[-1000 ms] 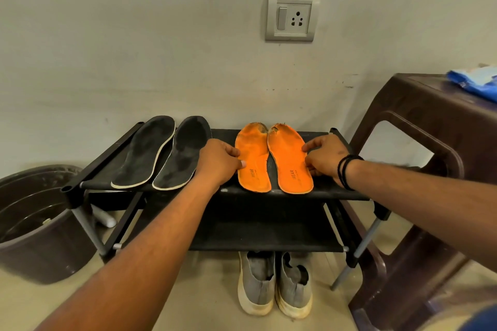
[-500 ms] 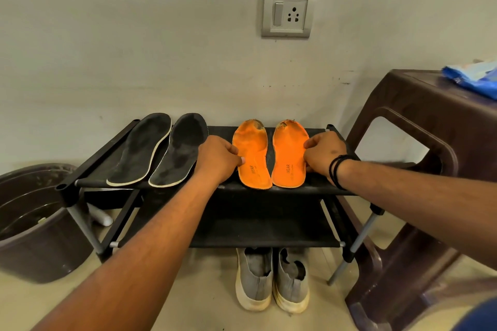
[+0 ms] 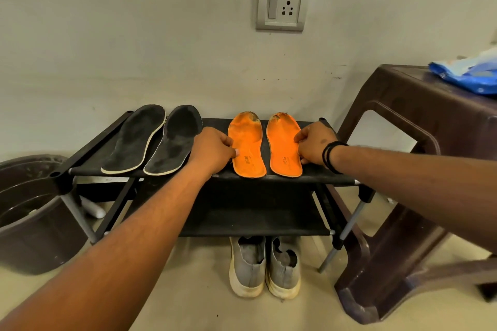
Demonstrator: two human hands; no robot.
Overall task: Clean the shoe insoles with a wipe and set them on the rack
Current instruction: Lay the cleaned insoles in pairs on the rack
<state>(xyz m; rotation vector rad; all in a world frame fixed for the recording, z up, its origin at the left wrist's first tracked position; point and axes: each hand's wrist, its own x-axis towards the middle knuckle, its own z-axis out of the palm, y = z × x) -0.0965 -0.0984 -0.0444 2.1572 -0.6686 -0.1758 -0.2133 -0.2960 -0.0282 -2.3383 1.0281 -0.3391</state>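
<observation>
Two orange insoles lie side by side, toes to the wall, on the black rack's top shelf. My left hand pinches the left edge of the left orange insole with curled fingers. Curled fingers of my right hand, which wears a black wristband, hold the right edge of the right orange insole. Two black insoles rest on the same shelf's left half, apart from both hands. No wipe is in either hand.
A pair of grey shoes stands on the floor under the rack's lower shelf. A dark bucket sits at the left. A brown plastic stool at the right carries a blue packet. A wall socket is above.
The right orange insole has been turned and slid so it lies parallel to the left one. Both hands stay at the insoles' outer edges.
</observation>
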